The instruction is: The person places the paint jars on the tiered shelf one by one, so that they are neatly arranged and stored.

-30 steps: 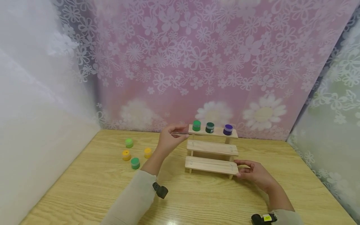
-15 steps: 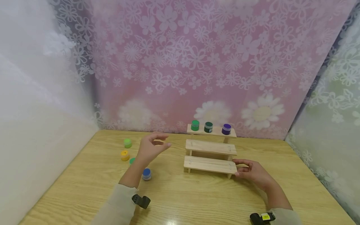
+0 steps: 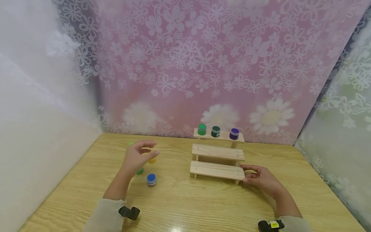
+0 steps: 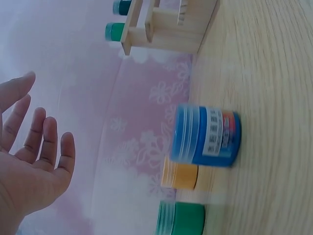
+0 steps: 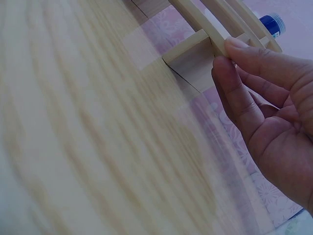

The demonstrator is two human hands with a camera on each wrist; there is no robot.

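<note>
A three-step wooden display stand (image 3: 218, 152) is on the table, its right end pinched at the lowest step between thumb and fingers of my right hand (image 3: 265, 181); the right wrist view shows the thumb (image 5: 264, 63) on the step's corner. On the top step are a green paint jar (image 3: 202, 130), a dark green paint jar (image 3: 215, 131) and a purple paint jar (image 3: 234, 134). My left hand (image 3: 136, 159) holds nothing, fingers loosely bent, above the loose jars. Near it are a blue paint jar (image 4: 217, 137), a yellow jar (image 4: 182, 175) and another green jar (image 4: 188, 219).
A light green jar (image 3: 131, 143) shows just past the left hand, mostly hidden. The wooden table (image 3: 185, 203) ends at a pink flowered curtain (image 3: 185, 64) behind, with pale sheets at left and right.
My left hand has moved left from beside the stand's top step to over the loose jars, uncovering the blue jar and covering an orange-yellow one. The right hand keeps its place.
</note>
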